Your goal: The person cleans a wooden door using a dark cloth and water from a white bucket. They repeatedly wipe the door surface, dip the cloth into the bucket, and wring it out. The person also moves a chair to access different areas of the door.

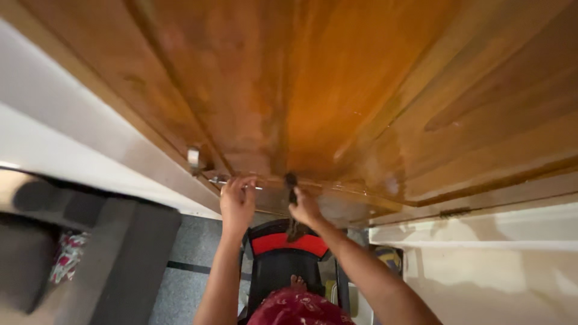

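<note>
Wooden door (337, 90) overhead | left hand (237, 201) curled on metal bolt (232, 181) at its lower edge | right hand (304, 207) pinching dark brush (291, 183) against same edge | black-red chair (283, 253) underfoot

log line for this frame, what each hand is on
left hand: grips metal bolt at door bottom edge | right hand: holds dark tool against door | below: black and red chair
</note>
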